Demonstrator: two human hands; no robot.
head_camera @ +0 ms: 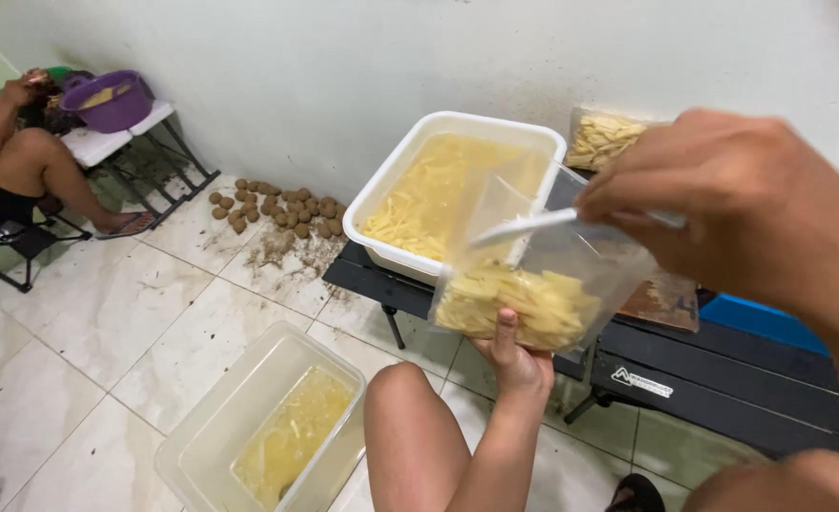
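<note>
**Clear bag of cut potato sticks held over the worktop**

The left hand cups the bottom of a clear plastic bag from below, palm up, fingers pressed into its underside; the bag is see-through and slightly crumpled, its lower part packed with pale yellow potato sticks lying mostly crosswise, its upper part empty and held wide; the right hand is clenched around the bag's upper right edge, and a white strip runs from it across the mouth; the bag hangs just near of a white tub on the black worktop, which holds more sticks in cloudy yellowish water; a second filled bag rests against the wall at the far right; on the tiled floor, near left, stands a clear bin with murky water; whole potatoes lie heaped by the far wall; at far left another person sits beside a purple bowl.
</note>
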